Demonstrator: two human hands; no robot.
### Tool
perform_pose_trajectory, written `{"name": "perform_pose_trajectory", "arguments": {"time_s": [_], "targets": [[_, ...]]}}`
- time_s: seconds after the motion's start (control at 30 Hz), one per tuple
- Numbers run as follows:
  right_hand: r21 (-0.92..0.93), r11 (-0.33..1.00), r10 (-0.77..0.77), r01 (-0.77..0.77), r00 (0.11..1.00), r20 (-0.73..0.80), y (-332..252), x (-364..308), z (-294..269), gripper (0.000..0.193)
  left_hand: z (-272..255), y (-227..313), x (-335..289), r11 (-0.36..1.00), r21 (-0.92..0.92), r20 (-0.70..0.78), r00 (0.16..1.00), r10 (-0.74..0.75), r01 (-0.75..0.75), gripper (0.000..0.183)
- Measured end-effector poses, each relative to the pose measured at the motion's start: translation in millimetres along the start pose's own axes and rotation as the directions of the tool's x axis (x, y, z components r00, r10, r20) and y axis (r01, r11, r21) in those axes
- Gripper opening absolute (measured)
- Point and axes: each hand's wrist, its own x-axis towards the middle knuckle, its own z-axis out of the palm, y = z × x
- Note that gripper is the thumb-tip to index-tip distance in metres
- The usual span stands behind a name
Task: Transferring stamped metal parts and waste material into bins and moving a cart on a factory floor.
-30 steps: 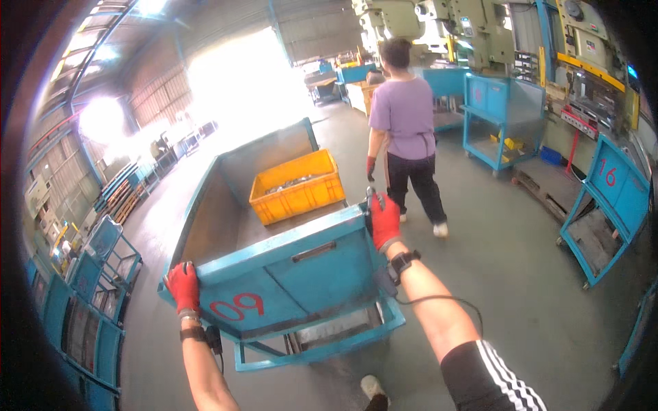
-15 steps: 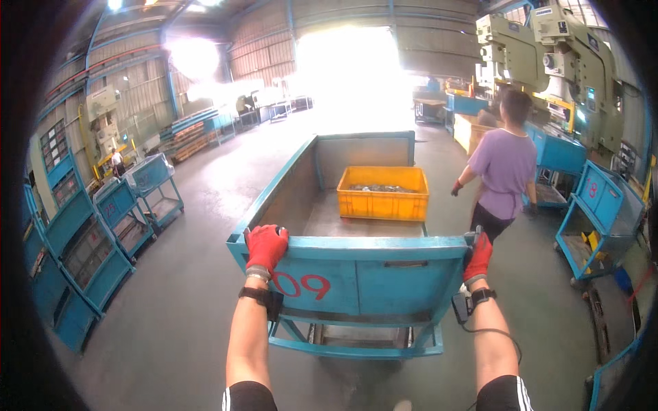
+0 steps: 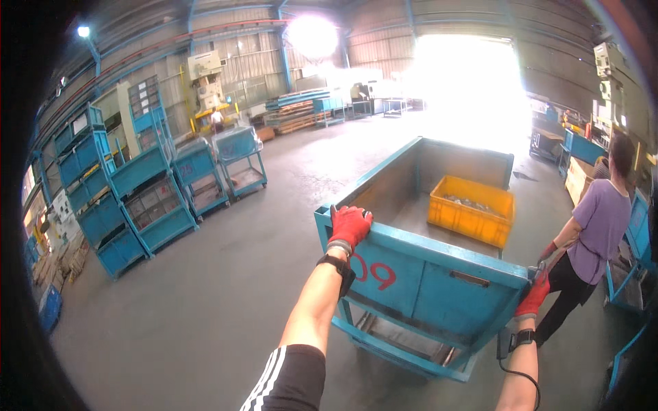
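Gripping the near end of a blue cart (image 3: 439,291), both of the person's red-gloved hands are standing at its top edge, well apart. The left hand (image 3: 351,227) is sitting near the left corner, its fingers (image 3: 358,218) bending over the rim and grasping it from above. The right hand (image 3: 534,298) is clasping the opposite corner, its fingers wrapping round the end of the rim, though part of that grip is hiding from view. So the cart's end panel is lying directly under the left fingers and against the right ones, with the rest of the cart stretching away beyond them.

Inside, a yellow bin (image 3: 466,226) is resting on the cart bed, past the panel and touching neither hand; it is lying closer to the right side than to the left. Small metal pieces (image 3: 473,203) are filling part of it. Black straps (image 3: 334,267) are circling both wrists, and a dark cable (image 3: 524,375) is looping down from the right one.

Just right of the cart, a co-worker in a purple shirt (image 3: 603,222) is standing, a gloved hand hanging close to the right corner; I can't tell whether it is touching. Blue racks (image 3: 154,171) are lining the left side.
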Motion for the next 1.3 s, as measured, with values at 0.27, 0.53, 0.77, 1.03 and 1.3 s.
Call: {"name": "perform_pose_trajectory", "arguments": {"time_s": [0.27,0.53,0.77,1.03,1.3], "targets": [[-0.108,0.989,-0.101,0.100,0.995,-0.006,59.6,137.3,25.8,0.034,63.4,52.5,122.7,0.999,-0.042,-0.061,0.998,-0.013,0.011,0.040],[0.101,0.993,-0.049,0.057,0.996,-0.075,140.2,330.7,38.3,0.036,158.2,141.3,293.2,0.965,0.139,-0.317,0.913,0.256,-0.222,0.035],[-0.553,0.768,-0.425,0.322,0.903,-0.065,140.1,406.4,160.1,0.039,200.8,164.9,404.4,1.000,0.029,-0.159,0.987,0.001,0.003,0.037],[-0.452,0.874,-0.228,0.178,0.972,-0.058,246.9,600.9,167.9,0.038,321.2,247.3,555.8,0.998,-0.061,-0.236,0.971,-0.040,0.026,0.035],[-0.435,0.896,-0.133,0.092,0.989,-0.065,334.0,729.1,227.2,0.041,392.3,285.0,687.3,0.988,-0.007,-0.289,0.945,-0.151,0.155,0.031]]}}
